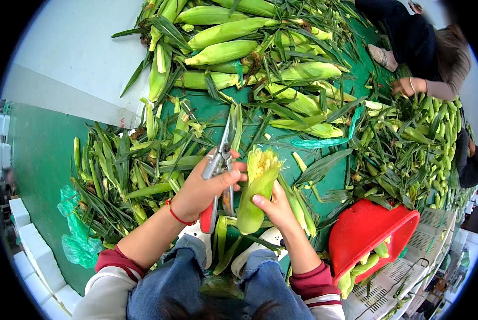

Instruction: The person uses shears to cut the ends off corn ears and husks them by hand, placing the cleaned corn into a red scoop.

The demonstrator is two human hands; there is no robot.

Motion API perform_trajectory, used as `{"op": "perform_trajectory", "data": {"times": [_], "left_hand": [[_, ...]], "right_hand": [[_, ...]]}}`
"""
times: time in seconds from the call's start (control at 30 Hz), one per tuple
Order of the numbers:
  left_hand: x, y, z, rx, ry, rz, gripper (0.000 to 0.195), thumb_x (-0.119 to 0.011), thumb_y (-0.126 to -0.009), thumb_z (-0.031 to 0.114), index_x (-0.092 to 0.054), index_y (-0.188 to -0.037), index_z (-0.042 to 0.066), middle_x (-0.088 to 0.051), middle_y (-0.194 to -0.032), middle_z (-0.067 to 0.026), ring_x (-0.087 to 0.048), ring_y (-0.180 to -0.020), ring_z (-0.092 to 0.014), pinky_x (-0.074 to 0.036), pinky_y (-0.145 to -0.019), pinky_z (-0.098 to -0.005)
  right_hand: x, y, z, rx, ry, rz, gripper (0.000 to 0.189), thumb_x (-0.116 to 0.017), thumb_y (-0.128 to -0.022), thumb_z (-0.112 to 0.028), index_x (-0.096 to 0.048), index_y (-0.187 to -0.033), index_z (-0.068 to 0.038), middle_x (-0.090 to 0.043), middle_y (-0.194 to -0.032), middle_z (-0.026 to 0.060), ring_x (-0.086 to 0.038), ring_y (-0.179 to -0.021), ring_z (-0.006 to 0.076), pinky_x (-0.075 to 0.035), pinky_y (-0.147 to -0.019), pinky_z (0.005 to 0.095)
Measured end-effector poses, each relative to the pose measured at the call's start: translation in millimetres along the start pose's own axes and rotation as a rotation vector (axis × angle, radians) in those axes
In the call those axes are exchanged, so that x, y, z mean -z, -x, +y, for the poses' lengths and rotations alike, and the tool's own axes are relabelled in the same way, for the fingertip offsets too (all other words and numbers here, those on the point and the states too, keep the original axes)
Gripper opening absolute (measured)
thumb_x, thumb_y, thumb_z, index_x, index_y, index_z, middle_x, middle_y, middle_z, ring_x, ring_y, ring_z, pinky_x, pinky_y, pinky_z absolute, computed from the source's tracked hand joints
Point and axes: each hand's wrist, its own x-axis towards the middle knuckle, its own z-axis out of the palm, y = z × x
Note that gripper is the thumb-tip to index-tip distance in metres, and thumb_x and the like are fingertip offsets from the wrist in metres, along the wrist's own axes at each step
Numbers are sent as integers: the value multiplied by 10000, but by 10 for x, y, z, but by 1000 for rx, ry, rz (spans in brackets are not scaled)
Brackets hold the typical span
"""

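Observation:
My left hand [202, 185], with a red cord bracelet on its wrist, holds a pair of pruning shears [219, 160]. Their blades point away from me, and one red handle sticks out below the palm. In my right hand [277, 204] is an ear of corn [255, 212], its husk cut off at the top so that pale yellow kernels and ragged leaf ends show. The left fingertips are close beside this ear; whether they touch it I cannot tell. Below the hands, cut husk leaves [221, 240] lie between my white shoes [247, 256].
Unhusked corn ears [223, 52] are piled ahead. Husk scraps [123, 172] heap at left, near green plastic film [77, 240]. A tilted red basin [363, 228] holding trimmed ears rests by white crates [395, 272] at right. Another person's hand [407, 86] reaches into corn at upper right.

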Motion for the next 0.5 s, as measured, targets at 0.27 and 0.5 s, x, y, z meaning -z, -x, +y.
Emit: {"op": "perform_trajectory", "data": {"times": [0.27,0.5], "left_hand": [[20,-198,37,-346,-965,94,417,-679,-785,205,-444,-1082,31,-581,-809,-43,-560,-674,-163,-450,-611,-275],[480,-356,-166,97,193,131,382,-562,-866,137,-428,-1208,32,-571,-957,-132,-594,-826,-218,-494,-708,-337]], "right_hand": [[-208,-9,-143,18,196,-58,636,-720,-740,-271,-415,-1238,-19,-553,-1094,118,-539,-1002,182,-422,-881,311],[71,-150,-173,-51,-919,357,480,-546,-851,-456,-468,-1078,-41,-567,-933,105,-560,-892,261,-457,-852,437]]}}
